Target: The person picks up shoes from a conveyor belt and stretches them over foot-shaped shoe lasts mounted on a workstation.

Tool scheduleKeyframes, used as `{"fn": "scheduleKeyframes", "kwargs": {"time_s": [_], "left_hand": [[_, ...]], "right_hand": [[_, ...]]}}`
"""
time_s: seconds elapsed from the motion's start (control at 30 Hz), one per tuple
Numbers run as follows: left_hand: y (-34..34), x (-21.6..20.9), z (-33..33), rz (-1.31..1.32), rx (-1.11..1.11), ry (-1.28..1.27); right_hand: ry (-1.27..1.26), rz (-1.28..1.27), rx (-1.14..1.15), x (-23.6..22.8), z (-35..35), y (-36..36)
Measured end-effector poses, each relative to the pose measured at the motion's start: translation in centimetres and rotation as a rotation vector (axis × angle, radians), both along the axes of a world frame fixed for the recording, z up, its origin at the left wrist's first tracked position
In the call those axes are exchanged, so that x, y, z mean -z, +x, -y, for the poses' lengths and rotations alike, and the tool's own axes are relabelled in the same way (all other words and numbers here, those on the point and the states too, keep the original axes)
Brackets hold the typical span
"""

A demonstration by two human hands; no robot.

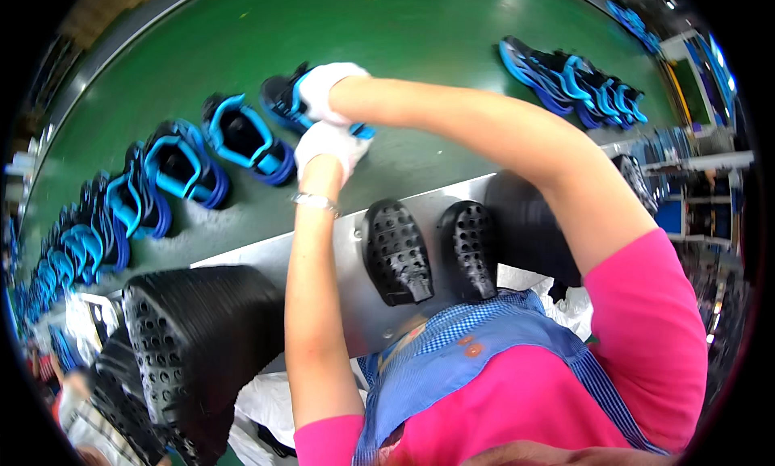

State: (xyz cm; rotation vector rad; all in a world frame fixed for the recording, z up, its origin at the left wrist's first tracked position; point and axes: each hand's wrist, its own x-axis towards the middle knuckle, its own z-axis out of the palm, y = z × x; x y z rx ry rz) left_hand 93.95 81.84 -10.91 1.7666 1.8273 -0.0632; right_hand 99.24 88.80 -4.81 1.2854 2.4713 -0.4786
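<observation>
Both my hands wear white gloves and meet over a black and blue sports shoe (278, 100) on the green table. My right hand (329, 88) reaches across from the right and is closed on the shoe's far side. My left hand (333, 147), with a bracelet at its wrist, is closed at the near side, where a bit of blue shows past the fingers. The gloves cover much of the shoe, and the fingers are partly blurred. Nearer me, two black foot-shaped pieces with rows of holes, one (397, 252) and another (470, 248), lie on a metal ledge (339, 260).
A row of black and blue shoes (173, 166) curves away leftward along the green table (428, 30). Another group of shoes (573, 83) stands at far right. A stack of black perforated pieces (202, 329) is at my left, a second dark stack (529, 224) at my right.
</observation>
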Motion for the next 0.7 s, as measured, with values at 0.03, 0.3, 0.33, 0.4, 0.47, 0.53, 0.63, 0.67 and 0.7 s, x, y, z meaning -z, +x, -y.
{"fn": "scheduleKeyframes", "kwargs": {"time_s": [0.03, 0.3, 0.33, 0.4, 0.47, 0.53, 0.63, 0.67, 0.7], "left_hand": [[0.1, -0.4, -0.5, -0.033, 0.012, -0.091], [-0.4, -0.5, 1.0, 0.191, -0.114, 0.061], [0.0, -1.7, 1.4, 0.31, -0.269, -0.005], [0.0, -2.0, 1.5, 0.28, -0.272, 0.029], [-0.3, -2.3, 1.7, 0.238, -0.251, 0.063], [0.2, -2.3, 1.6, 0.248, -0.252, 0.067], [0.6, -2.6, 1.9, 0.266, -0.276, 0.083], [0.7, -2.5, 1.8, 0.249, -0.247, 0.099], [0.6, -2.2, 1.6, 0.23, -0.225, 0.112]], "right_hand": [[0.042, 0.008, -0.018, 0.6, -0.1, 0.2], [-0.11, -0.029, -0.142, -4.2, -1.0, 5.6], [-0.033, -0.006, -0.137, -6.6, -0.9, 8.2], [0.107, 0.167, -0.02, -8.6, -2.8, 13.7], [0.248, 0.249, 0.082, -10.6, -3.9, 20.7], [0.27, 0.382, 0.223, -10.7, -5.3, 29.1], [0.298, 0.628, 0.421, -8.9, -6.1, 40.4], [0.222, 0.723, 0.533, -7.5, -6.9, 44.7], [0.212, 0.785, 0.591, -6.6, -7.2, 48.0]]}}
